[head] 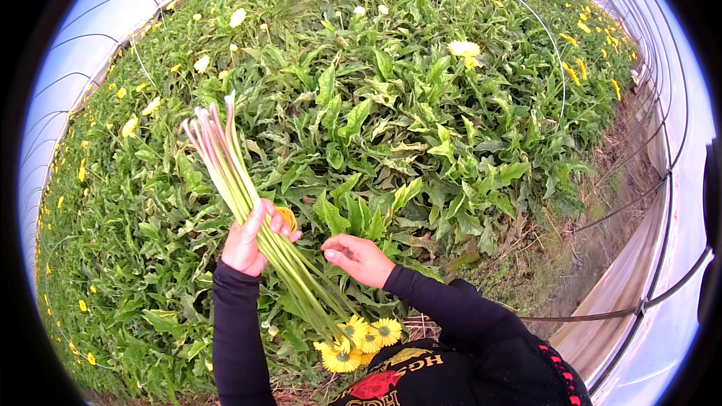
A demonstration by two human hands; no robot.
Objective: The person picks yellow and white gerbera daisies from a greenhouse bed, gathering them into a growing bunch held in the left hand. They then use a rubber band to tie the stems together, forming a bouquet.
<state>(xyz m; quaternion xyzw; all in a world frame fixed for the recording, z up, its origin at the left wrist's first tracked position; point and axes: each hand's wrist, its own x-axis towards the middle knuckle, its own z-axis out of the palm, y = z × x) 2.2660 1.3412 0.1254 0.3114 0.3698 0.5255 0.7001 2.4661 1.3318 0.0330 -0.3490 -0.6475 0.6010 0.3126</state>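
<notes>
My left hand [251, 237] is wrapped around a bunch of cut gerbera stems [234, 172], with the thumb lying across them. Pale, pinkish stem ends point up and away from me. The yellow gerbera heads [355, 341] hang at the lower end, close to my black shirt. A bundle of yellow bands [286, 217], apparently rubber bands, sits at the fingers of my left hand. To the right of the stems is my right hand [361, 259], apart from them. Its fingers are loosely bent, the thumb is near the index finger, and nothing shows in it.
Dense gerbera foliage [361, 118] spreads ahead and to both sides, dotted with yellow blooms [463, 49]. A thin white hoop [544, 28] arches over the plants at right. Bare soil [598, 225] borders the plastic tunnel wall [615, 299], crossed by dark pipes [586, 318].
</notes>
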